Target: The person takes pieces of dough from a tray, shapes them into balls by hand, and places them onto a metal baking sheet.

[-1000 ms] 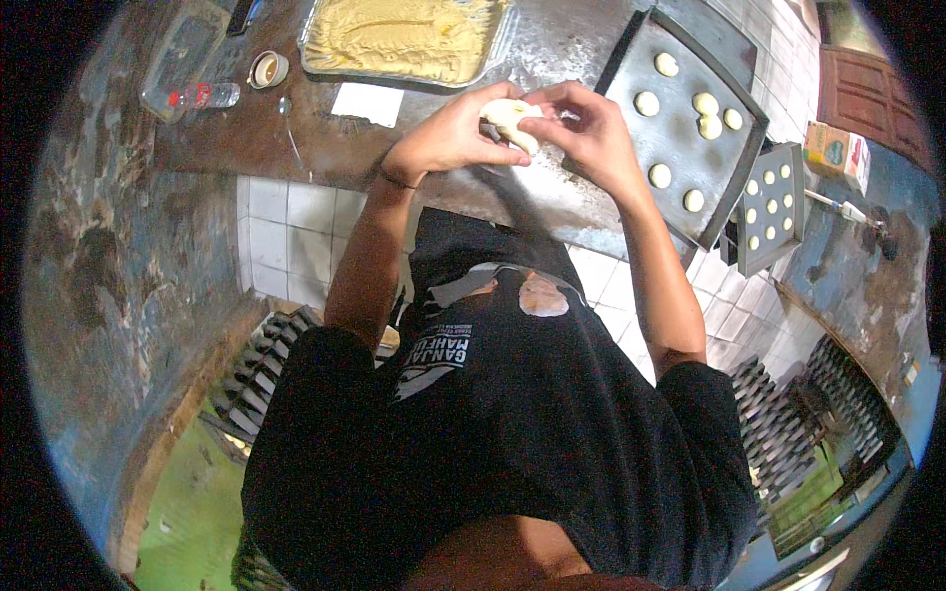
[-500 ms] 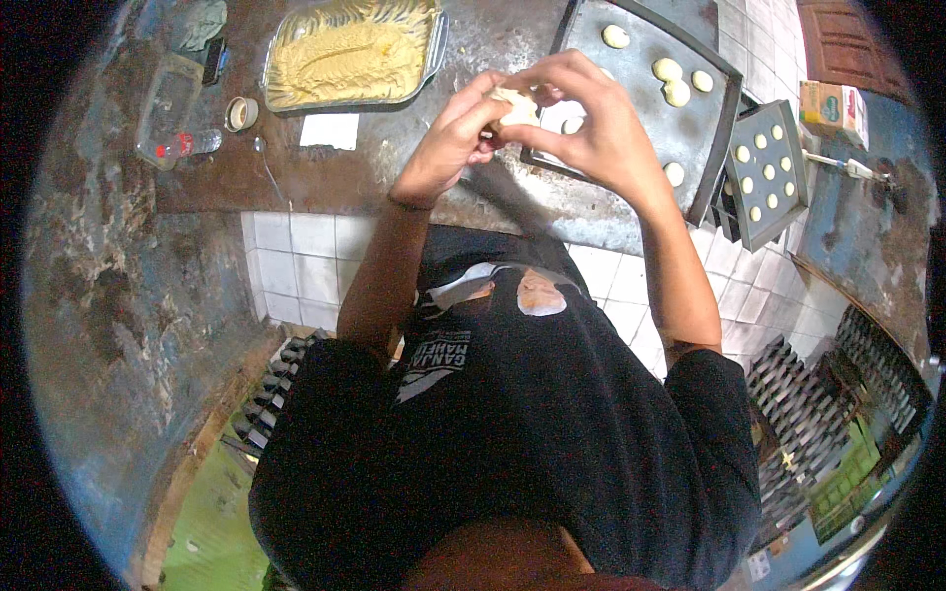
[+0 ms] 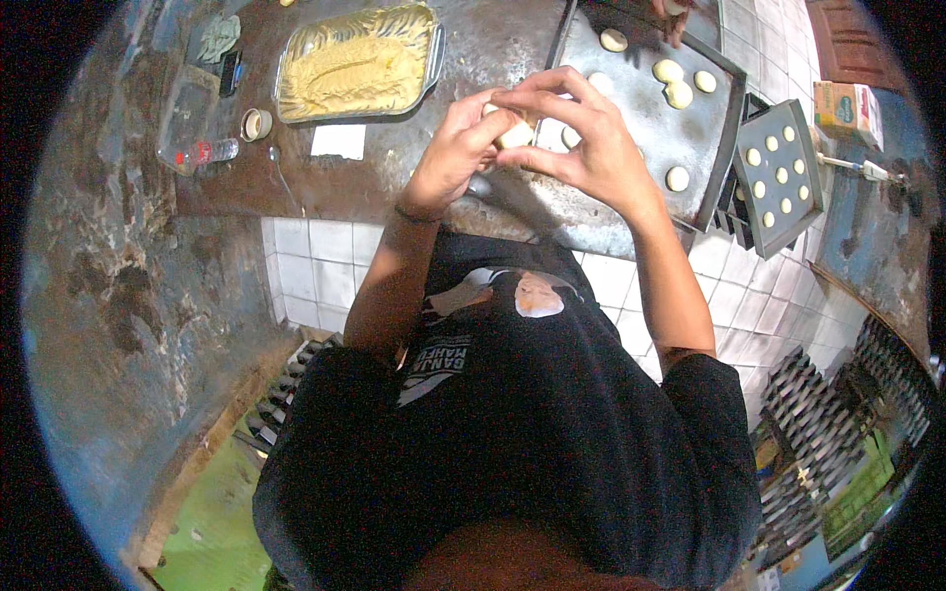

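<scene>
Currently left hand [image 3: 456, 153] and right hand [image 3: 604, 153] are holding one dough piece [image 3: 516, 136], upper center.
Large tray [image 3: 711, 128] is lying to the right, right hand nearer; dough axis unclear.

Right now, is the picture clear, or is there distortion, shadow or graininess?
In the head view, fisheye distortion bends straight edges, and the corners are black; in the head view, a shadow darkens the table below the dough; in the head view, the black shirt looks grainy, while the white tiles look bright.
</scene>
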A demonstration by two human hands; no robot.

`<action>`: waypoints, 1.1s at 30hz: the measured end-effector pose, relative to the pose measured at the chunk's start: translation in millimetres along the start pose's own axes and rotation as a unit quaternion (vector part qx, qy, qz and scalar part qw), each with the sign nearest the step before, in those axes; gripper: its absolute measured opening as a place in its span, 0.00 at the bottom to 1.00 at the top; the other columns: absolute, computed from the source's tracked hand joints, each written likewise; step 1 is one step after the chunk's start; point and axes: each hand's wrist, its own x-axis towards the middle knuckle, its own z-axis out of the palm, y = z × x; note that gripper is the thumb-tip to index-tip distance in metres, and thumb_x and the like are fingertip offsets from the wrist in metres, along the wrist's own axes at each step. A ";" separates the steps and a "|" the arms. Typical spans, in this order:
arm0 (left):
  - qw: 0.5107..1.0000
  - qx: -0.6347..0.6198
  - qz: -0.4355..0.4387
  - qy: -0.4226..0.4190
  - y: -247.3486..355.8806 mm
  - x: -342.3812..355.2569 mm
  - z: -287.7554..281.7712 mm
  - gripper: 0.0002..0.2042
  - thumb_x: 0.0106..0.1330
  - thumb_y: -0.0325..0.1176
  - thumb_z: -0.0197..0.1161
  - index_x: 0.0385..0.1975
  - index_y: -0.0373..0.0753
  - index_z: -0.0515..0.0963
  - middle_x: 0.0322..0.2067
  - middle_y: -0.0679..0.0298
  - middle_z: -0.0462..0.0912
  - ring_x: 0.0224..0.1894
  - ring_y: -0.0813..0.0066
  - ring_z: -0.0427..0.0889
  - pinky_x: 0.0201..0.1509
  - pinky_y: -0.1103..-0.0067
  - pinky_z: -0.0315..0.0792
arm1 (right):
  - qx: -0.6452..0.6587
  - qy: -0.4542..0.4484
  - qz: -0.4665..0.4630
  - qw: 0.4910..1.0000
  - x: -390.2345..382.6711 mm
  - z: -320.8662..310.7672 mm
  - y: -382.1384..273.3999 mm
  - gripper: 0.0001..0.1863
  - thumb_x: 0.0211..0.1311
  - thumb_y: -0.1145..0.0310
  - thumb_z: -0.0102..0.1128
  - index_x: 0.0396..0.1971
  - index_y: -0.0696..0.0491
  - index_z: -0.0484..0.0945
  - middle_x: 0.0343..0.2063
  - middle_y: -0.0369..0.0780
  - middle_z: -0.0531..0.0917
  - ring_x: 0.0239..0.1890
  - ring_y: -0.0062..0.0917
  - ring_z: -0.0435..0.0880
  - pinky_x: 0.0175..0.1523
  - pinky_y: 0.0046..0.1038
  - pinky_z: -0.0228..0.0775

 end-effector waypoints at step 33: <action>0.907 0.369 0.204 -0.012 -23.4 99.8 87.9 0.31 0.54 0.25 0.75 0.56 0.42 0.66 0.34 0.57 0.85 0.42 0.62 0.89 0.45 0.68 0.80 | 0.130 0.182 0.232 0.947 -61.5 -55.2 20.4 0.23 0.56 0.70 0.77 0.53 0.54 0.85 0.48 0.38 0.86 0.49 0.24 0.86 0.52 0.27 0.81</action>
